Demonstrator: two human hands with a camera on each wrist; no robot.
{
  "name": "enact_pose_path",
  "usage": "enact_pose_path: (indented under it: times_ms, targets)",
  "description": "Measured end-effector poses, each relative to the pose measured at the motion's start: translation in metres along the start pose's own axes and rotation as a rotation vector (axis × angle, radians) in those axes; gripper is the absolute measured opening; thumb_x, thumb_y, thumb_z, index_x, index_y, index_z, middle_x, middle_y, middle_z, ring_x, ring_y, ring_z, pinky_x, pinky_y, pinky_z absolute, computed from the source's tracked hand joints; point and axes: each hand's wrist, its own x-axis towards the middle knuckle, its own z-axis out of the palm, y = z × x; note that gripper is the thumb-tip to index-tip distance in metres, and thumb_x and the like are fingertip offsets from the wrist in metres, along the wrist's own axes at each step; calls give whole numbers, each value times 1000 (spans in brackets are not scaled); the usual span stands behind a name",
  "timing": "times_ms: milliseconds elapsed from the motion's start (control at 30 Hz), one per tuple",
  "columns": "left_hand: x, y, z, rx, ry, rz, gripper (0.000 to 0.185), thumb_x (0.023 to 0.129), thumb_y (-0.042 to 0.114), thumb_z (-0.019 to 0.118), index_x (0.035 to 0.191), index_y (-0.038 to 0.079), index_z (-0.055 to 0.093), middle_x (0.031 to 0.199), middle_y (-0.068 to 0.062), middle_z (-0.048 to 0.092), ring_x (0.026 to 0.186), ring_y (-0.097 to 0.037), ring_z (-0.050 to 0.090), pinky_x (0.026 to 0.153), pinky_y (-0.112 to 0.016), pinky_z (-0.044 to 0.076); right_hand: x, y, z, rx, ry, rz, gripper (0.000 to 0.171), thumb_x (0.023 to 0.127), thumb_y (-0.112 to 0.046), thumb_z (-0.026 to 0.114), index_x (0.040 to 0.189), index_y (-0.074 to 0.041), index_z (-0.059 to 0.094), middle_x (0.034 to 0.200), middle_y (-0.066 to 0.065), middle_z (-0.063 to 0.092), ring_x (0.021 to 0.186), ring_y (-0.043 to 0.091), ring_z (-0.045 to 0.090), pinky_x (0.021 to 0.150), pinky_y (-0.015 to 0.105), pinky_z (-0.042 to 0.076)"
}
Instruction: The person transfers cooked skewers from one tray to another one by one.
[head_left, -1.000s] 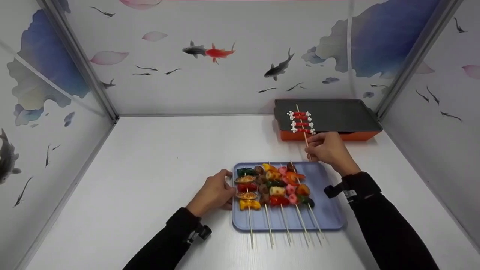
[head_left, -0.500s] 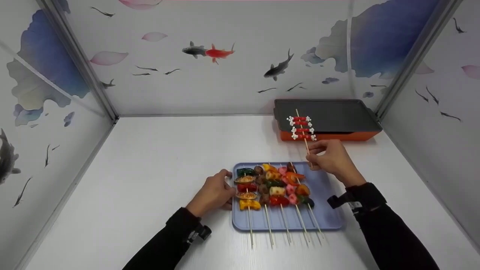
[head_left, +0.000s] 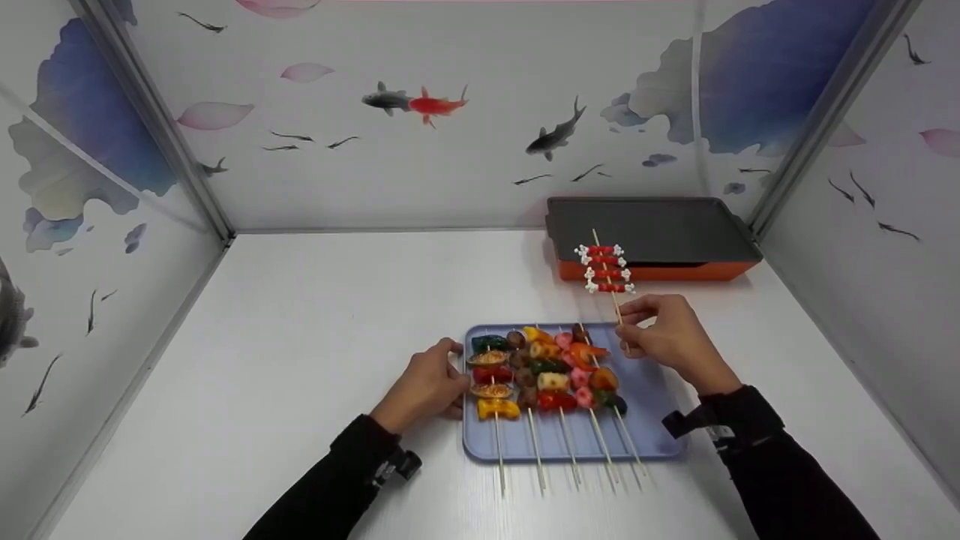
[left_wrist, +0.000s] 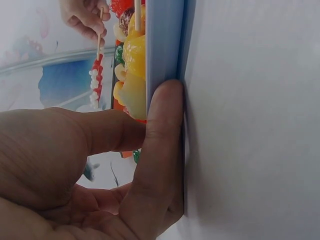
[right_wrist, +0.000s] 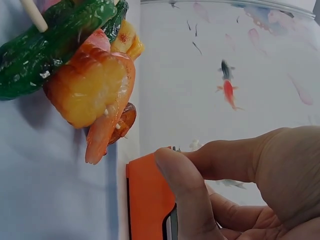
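My right hand pinches the lower stick of a skewer threaded with red pieces with white knobbed ends. It holds this skewer tilted, tip away from me, above the back right of a blue tray. My left hand grips the tray's left side; in the left wrist view its fingers and thumb close on the tray rim. Several food skewers lie side by side on the tray, sticks toward me. In the right wrist view, the fingers hide most of the held skewer.
An orange grill with a flat black top stands at the back right, behind the tray. Walls with printed fish enclose the white table at the back and both sides. Skewer sticks overhang the tray's front edge.
My right hand has drawn the red-and-white skewer back toward me, from over the grill to nearer the tray's back right. The left hand and the tray stay in place.
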Motion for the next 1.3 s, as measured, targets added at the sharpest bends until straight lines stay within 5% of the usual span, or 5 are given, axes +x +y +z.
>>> enact_pose_path:
  times_ms: [533,1300]
  targets:
    - [0,2,1,21,9,-39,57,109,9,71,164,3,53,103,-13,76,70,-16,77,62,-28,69,-18,5,6,-52,2,17,40,106,-11,83,138,9,73,118,20,74,75,14,74,67,25,68]
    - [1,-1,1,29,13,8,59,107,7,70,162,-2,53,100,-13,78,67,-14,77,61,-28,69,-45,16,6,-82,-26,33,40,106,-12,83,139,8,73,118,19,77,77,18,76,68,28,70]
